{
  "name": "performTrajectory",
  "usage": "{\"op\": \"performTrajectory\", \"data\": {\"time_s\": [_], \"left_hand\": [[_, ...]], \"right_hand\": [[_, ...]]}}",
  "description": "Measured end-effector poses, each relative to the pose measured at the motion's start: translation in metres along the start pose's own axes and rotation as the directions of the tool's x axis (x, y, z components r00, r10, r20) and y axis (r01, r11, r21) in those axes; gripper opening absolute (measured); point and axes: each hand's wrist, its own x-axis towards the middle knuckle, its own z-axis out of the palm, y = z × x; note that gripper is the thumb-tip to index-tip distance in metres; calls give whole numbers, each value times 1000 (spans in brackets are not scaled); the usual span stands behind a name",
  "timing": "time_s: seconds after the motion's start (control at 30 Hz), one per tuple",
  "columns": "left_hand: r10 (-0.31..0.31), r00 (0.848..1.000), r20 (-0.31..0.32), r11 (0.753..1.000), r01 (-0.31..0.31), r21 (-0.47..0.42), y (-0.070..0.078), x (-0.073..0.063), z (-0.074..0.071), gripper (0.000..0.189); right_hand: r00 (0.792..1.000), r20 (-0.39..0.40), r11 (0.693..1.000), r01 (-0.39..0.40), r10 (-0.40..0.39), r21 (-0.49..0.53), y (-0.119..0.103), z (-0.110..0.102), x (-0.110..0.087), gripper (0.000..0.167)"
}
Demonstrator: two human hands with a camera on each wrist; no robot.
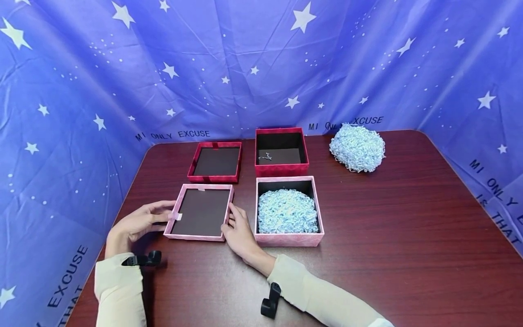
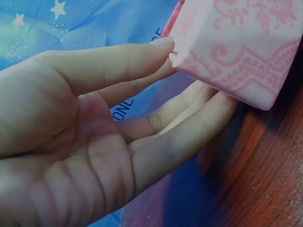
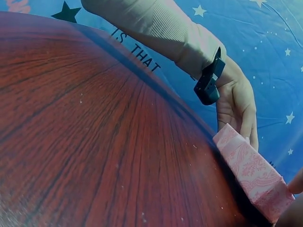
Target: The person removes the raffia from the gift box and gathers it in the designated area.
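A pink patterned box lid (image 1: 204, 213) lies inner side up between the two hands in the head view, its dark inside showing. At its left edge, the left hand (image 1: 136, 222) holds it; the left wrist view shows the thumb at a corner of the lid (image 2: 241, 66) and other fingers reaching underneath. The right hand (image 1: 241, 234) grips the lid's right side, thumb near the front corner. Just right of that hand stands an open pink box (image 1: 290, 240) filled with light blue shredded paper (image 1: 288, 212). In the right wrist view, most of the right hand is out of frame.
Behind the pink lid lies a red lid (image 1: 214, 162), inner side up. An open red box (image 1: 282, 171) stands behind the pink box, with a few paper shreds inside. A pile of blue shredded paper (image 1: 357, 147) sits at the back right of the table (image 1: 392, 227).
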Motion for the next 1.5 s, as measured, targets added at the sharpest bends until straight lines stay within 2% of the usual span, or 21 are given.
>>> {"op": "performTrajectory", "data": {"time_s": [0.23,0.37,0.43,0.53,0.63,0.7,0.8,0.9,1.03,1.13,1.33,1.5], "left_hand": [[-5,1000,-13,1000,5,22,0,2,-1,59],[11,1000,5,1000,-11,29,-1,3,-2,58],[15,1000,13,999,-16,39,0,3,-2,59],[5,1000,-10,997,-4,72,3,2,-3,61],[7,996,-85,995,2,103,9,2,-2,61],[32,987,-157,994,-15,108,16,2,-1,60],[92,961,-259,991,-64,116,28,3,3,58],[154,939,-306,984,-119,130,40,4,9,57],[215,930,-297,971,-171,169,58,5,21,55],[236,929,-285,962,-183,201,72,7,34,54],[251,939,-234,959,-207,195,96,15,59,49],[256,949,-183,958,-223,180,115,27,83,47]], "right_hand": [[1000,-17,998,2,-3,-56,0,-1,0,67],[1000,-11,997,2,-3,-77,0,-1,0,69],[1000,-4,993,23,-24,-115,-2,-2,-1,70],[997,14,975,75,-74,-210,-8,-3,-4,73],[991,43,952,132,-124,-277,-20,-6,-10,74],[985,78,949,167,-151,-268,-28,-7,-14,72],[973,135,953,216,-190,-214,-42,-8,-19,68],[953,178,946,275,-245,-169,-55,-12,-23,63],[932,199,925,337,-302,-175,-73,-25,-27,59],[922,202,913,366,-330,-181,-83,-37,-28,56],[908,197,882,411,-371,-233,-98,-67,-24,52],[894,203,840,445,-399,-311,-110,-93,-16,50]]}}
